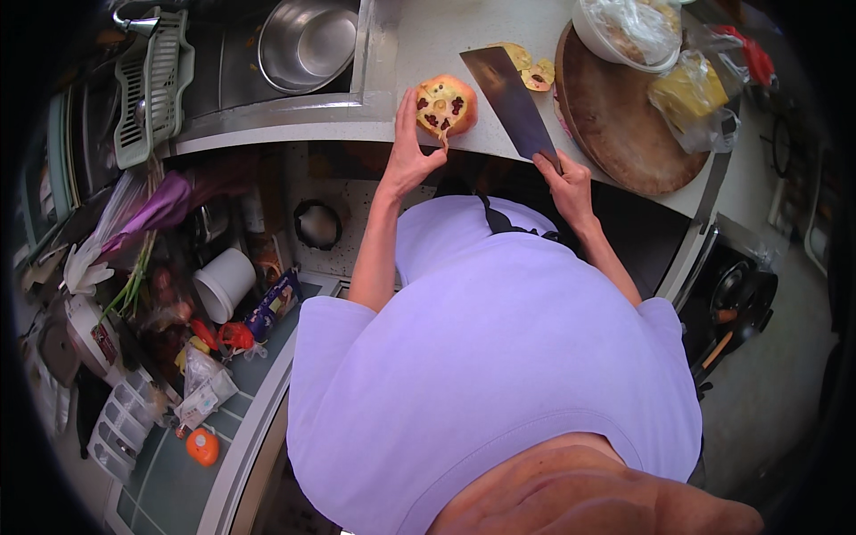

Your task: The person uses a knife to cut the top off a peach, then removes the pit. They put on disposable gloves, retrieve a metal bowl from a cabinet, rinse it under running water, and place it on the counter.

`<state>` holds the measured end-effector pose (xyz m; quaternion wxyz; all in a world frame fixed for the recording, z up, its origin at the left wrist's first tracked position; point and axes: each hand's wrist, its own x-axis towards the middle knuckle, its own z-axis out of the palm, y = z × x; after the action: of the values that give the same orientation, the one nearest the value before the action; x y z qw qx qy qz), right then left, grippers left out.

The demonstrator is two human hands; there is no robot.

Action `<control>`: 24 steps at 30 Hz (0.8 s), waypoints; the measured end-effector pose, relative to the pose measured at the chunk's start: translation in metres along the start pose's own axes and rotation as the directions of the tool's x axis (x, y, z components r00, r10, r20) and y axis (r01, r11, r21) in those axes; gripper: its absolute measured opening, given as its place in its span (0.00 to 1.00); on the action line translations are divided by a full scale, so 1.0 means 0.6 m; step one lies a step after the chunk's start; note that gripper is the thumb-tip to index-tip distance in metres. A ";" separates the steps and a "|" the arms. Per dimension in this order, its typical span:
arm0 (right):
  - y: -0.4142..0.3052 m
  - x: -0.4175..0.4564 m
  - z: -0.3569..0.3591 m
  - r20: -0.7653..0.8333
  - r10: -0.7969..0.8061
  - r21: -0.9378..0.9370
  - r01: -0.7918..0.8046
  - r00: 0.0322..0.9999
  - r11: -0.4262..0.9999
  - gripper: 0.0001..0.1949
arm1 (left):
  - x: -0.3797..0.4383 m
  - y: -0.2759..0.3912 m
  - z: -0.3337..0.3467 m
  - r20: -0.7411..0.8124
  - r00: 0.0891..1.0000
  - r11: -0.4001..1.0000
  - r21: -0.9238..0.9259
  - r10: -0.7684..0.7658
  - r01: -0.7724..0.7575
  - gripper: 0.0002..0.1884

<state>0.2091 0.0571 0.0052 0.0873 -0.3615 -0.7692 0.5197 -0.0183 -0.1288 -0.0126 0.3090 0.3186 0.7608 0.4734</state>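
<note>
A pomegranate [458, 103] sits on the light countertop [428, 33], its top cut away so that pale flesh and clusters of dark red seeds show. My left hand [409, 157] steadies it, fingers along its left side and thumb near its front, where a strip of skin hangs. In my right hand [572, 187] is the handle of a wide-bladed cleaver [511, 100]. Its blade slants up and left over the counter, apart from the fruit. Cut pieces of pomegranate rind [538, 75] lie just behind the blade.
A round wooden chopping board [602, 114] stands at the right, bearing a white bowl [645, 63] and a plastic-wrapped yellow block [689, 93]. At the left, a steel basin [311, 43] sits in the sink, beside a dish rack [150, 100]. The counter's front edge is close to my body.
</note>
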 end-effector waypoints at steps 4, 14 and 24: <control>-0.016 0.005 -0.010 0.026 0.002 -0.061 -0.001 1.000 0.998 0.14 | -0.010 -0.001 0.017 -0.009 1.000 0.988 -0.154 -0.009 0.008 0.68; 0.004 0.025 -0.019 0.109 -0.032 -0.143 0.047 0.994 0.989 0.12 | 0.039 -0.011 0.079 -0.405 0.912 0.996 0.081 0.062 -0.032 0.61; -0.016 -0.003 -0.010 0.086 -0.067 -0.132 0.078 0.994 0.988 0.13 | 0.032 -0.023 0.054 -0.274 0.936 0.964 0.203 0.223 -0.171 0.61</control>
<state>0.2089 0.0584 0.0163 0.0498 -0.3169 -0.8181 0.4773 -0.0078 -0.1018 -0.0401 0.1140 0.3455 0.8011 0.4753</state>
